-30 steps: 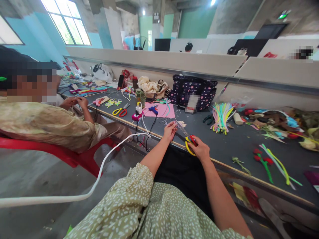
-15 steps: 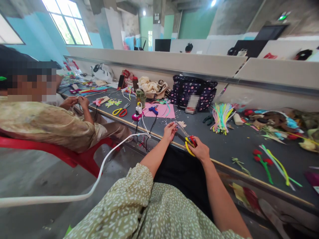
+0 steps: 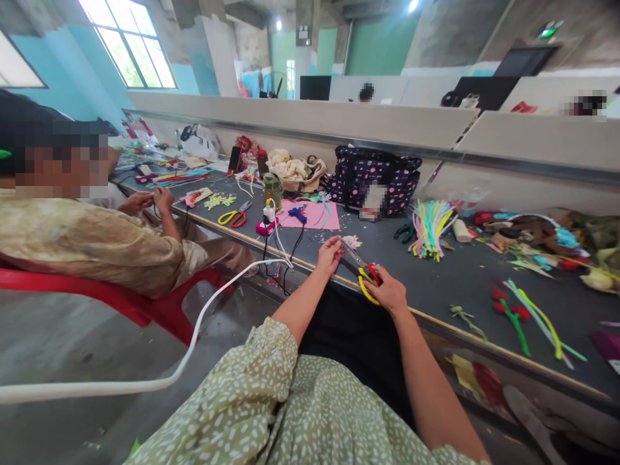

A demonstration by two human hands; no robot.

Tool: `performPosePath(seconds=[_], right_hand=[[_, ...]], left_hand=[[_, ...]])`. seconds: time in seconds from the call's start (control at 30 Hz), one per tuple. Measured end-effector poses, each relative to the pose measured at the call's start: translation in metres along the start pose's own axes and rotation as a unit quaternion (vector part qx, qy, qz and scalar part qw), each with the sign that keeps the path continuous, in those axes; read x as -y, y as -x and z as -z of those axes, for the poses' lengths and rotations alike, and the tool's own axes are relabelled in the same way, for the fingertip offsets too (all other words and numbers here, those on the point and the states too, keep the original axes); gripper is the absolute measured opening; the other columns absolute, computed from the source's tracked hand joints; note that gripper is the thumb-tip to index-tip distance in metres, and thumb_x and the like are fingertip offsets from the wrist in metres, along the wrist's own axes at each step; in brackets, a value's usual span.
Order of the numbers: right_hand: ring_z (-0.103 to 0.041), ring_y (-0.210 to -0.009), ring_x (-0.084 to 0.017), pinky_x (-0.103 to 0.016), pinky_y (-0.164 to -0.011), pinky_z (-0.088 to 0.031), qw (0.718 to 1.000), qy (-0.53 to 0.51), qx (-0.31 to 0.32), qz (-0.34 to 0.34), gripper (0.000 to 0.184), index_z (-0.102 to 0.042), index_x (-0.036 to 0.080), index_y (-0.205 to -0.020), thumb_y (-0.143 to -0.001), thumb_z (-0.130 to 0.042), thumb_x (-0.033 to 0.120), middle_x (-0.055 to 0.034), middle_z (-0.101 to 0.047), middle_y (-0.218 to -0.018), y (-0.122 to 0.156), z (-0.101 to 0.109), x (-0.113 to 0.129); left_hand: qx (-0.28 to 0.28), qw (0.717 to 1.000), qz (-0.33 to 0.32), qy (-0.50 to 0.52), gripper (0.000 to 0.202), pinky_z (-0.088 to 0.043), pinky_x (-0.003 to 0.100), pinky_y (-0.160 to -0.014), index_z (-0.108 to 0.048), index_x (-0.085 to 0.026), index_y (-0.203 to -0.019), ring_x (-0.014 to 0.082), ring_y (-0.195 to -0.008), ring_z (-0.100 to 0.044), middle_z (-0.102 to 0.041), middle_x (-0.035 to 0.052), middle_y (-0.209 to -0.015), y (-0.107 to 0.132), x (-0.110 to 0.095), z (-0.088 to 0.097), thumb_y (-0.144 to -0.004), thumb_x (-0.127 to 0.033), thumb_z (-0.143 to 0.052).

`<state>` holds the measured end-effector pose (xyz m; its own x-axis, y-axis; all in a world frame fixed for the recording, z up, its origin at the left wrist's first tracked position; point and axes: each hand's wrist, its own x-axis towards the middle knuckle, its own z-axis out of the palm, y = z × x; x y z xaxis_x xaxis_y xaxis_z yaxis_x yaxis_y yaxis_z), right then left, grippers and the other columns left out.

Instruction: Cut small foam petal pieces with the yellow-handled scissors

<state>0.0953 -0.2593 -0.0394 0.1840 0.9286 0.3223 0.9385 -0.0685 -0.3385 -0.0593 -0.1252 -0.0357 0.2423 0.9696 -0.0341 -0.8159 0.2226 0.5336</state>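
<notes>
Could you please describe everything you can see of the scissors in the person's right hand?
The grey metal scissors have red and yellow plastic-looking handles, gripped by the right hand. They slant by the edge of the dark tabletop, blades pointing away and leftward, tips beside the left hand. Tip contact and blade opening are unclear.

The scissors I can see have slim grey metal blades and two rounded handle loops, one red and one bright yellow, the yellow one lying lower and nearer the person's lap. Gripped at the handles by the right fingers, they slant away from the body, the tips angled over toward the left fingers and ending just beside them. They're held at the front edge of the dark worktop; I can't make out how far the blades are parted.
</notes>
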Motion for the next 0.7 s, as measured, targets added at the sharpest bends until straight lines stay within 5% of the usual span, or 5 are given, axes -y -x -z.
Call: performPosePath(seconds=[0.7], right_hand=[[-0.063,-0.086,-0.024,-0.033,-0.071,-0.046,1.000,0.006,-0.005,-0.010,0.058,-0.054,0.028,-0.121,-0.075,-0.049,0.064,-0.0034,-0.068,-0.103,0.0000,-0.0030,-0.0008]], left_hand=[[-0.006,1.000,0.014,-0.021,0.024,-0.043,0.023,-0.063,-0.060,-0.014,-0.077,0.0029,-0.048,-0.044,-0.053,-0.0049,-0.059,0.0009,-0.0003,-0.0003,-0.060,-0.014,-0.076]])
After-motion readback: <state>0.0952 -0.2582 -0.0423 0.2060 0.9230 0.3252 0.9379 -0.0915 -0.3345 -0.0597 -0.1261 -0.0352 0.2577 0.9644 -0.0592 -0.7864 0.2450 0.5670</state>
